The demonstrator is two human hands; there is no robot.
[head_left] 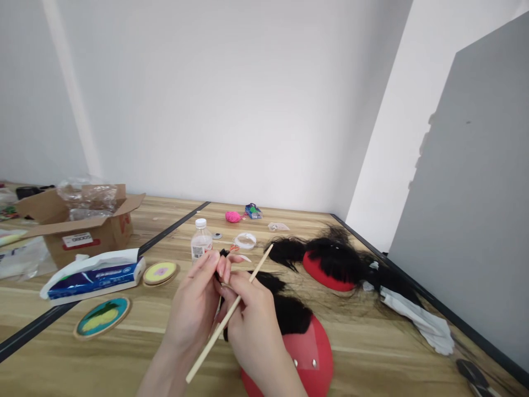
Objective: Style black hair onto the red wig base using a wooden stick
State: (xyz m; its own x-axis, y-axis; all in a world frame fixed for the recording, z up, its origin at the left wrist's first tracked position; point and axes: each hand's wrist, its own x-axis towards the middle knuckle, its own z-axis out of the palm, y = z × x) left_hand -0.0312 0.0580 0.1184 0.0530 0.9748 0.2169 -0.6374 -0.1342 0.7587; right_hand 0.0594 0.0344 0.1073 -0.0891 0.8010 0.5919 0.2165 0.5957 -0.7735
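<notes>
My left hand (190, 309) and my right hand (254, 314) meet above the front of the table, fingertips touching. A slim pale wooden stick (209, 347), much like a chopstick, slants through my right hand, which is closed on it. Between the fingertips of my left hand is a small black piece (224, 252); its kind is partly hidden, and it may be hair. Beneath and beyond my right hand lies a red dome-shaped block (322, 353) with black hair (293, 313), a clear sheet and metal pins on it.
A second red block (326, 273) bears black hair, near a white cloth (417, 320). Beyond my hands stand a plastic bottle (201, 240), a tape roll (245, 240) and pink yarn (232, 216). Leftward are a tissue pack (97, 281), embroidery hoops (103, 318) and a cardboard box (86, 237).
</notes>
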